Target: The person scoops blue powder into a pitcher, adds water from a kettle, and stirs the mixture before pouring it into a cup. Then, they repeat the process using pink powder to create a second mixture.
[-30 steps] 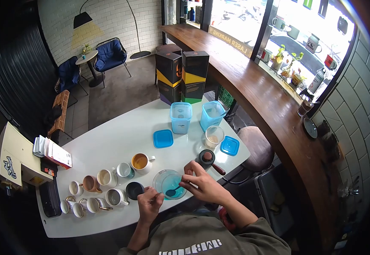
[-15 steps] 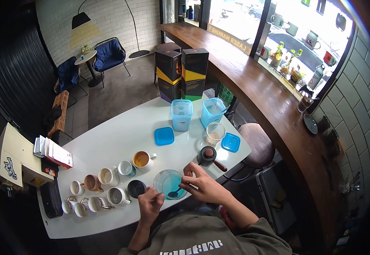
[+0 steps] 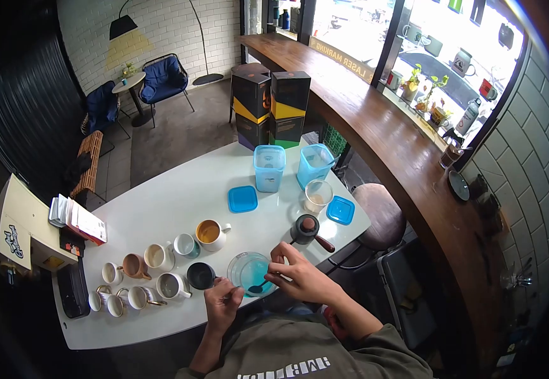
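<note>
A clear round bowl [image 3: 239,264] with blue stuff inside stands near the table's front edge. Over its right side, my right hand [image 3: 296,271] pinches a dark spoon [image 3: 257,288], whose tip is down in the bowl. My left hand [image 3: 222,302] has its fingers closed at the bowl's left rim and seems to grip the rim or its handle. Just left of the bowl is a dark cup [image 3: 200,276]. A mug with an orange-brown inside [image 3: 210,233] stands behind. Beyond my right hand sits a dark pot with a wooden handle [image 3: 304,228].
Several mugs [image 3: 155,257] crowd the left part of the white table [image 3: 161,215]. Two blue tubs [image 3: 269,169], two blue lids [image 3: 243,199] and a clear cup [image 3: 318,196] stand farther back, before tall dark boxes [image 3: 251,104]. A wooden counter [image 3: 375,120] curves along the right.
The view has shifted slightly, so the table and its objects sit a little higher and farther left. Both hands keep nearly the same pose at the bowl.
</note>
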### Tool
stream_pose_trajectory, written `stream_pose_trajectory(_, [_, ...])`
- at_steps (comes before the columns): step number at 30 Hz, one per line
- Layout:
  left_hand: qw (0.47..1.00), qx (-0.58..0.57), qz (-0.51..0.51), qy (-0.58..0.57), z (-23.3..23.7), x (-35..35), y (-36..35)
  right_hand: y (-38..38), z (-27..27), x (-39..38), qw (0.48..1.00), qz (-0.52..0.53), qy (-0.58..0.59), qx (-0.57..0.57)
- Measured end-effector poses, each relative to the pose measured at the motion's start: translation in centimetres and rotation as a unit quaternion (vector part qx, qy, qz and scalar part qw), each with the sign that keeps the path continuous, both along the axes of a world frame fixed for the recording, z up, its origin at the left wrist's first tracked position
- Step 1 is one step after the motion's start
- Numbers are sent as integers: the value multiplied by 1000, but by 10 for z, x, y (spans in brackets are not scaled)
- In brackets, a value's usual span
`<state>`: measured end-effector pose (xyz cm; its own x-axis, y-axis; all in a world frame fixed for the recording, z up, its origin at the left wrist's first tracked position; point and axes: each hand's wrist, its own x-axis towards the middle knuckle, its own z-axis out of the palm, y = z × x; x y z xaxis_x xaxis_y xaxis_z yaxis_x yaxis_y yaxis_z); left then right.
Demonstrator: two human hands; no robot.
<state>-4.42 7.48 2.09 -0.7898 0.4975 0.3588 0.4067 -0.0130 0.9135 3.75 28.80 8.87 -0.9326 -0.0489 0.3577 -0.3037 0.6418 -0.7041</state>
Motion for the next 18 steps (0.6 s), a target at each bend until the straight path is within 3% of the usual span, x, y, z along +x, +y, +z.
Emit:
stream_pose_trajectory(3, [1000, 1, 3, 9, 3, 3, -2, -1, 2, 2, 999, -23, -20, -25])
stream_pose_trajectory(6, [1000, -2, 6, 20, -5, 3, -4, -1, 1, 2, 999, -13, 17, 28])
stream_pose_trajectory(9, [1000, -3, 4, 17, 1, 3, -4, -2, 3, 3, 999, 0, -6, -34])
stream_pose_trajectory(12, [999, -8, 9, 37, 2, 2, -5, -1, 3, 1, 1000, -14, -7, 27])
stream_pose_trajectory(15, [1000, -2, 7, 21, 5, 3, -6, -3, 1, 1, 999, 18, -11, -35])
stream_pose_trajectory(18, [1000, -5, 12, 29, 3, 2, -7, -3, 1, -1, 1000, -29, 0, -7])
